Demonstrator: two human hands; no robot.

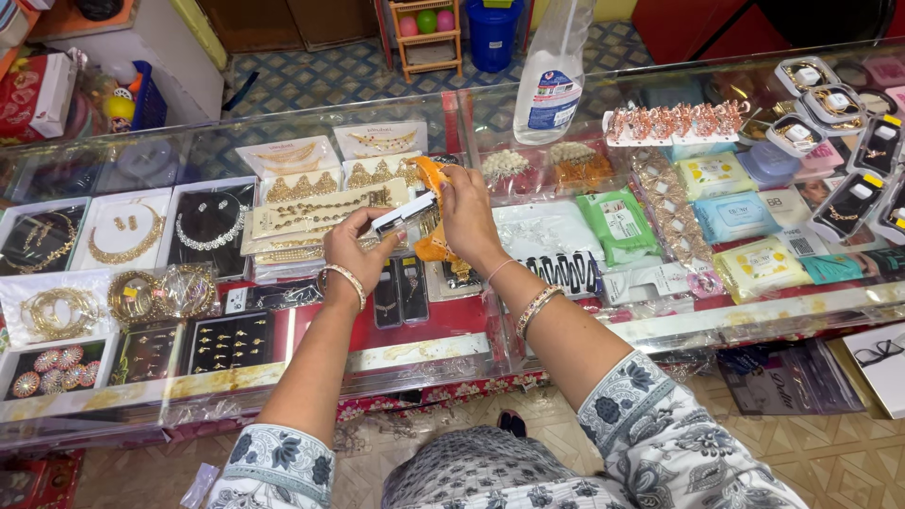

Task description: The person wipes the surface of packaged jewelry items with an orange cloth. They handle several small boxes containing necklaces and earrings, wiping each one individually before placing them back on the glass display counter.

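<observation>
My left hand (pixel 356 250) grips one end of a small clear jewellery box (pixel 405 213) with a dark insert, held above the glass counter (pixel 443 353). My right hand (pixel 465 215) presses an orange cloth (pixel 431 175) against the other end of the box, with the cloth hanging down below the palm. Both wrists wear bangles. Under the hands, beneath the glass, lie cards of gold necklaces (pixel 320 209) and black cards with small pendants (pixel 401 292).
A clear spray bottle (pixel 551 75) stands on the counter at the back. Small boxed jewellery (pixel 834 104) is stacked at the far right. Necklace sets (pixel 127 231), bangles (pixel 156 294), rings and wipe packs (pixel 617 224) fill the case. A blue bin (pixel 493 33) stands on the floor behind.
</observation>
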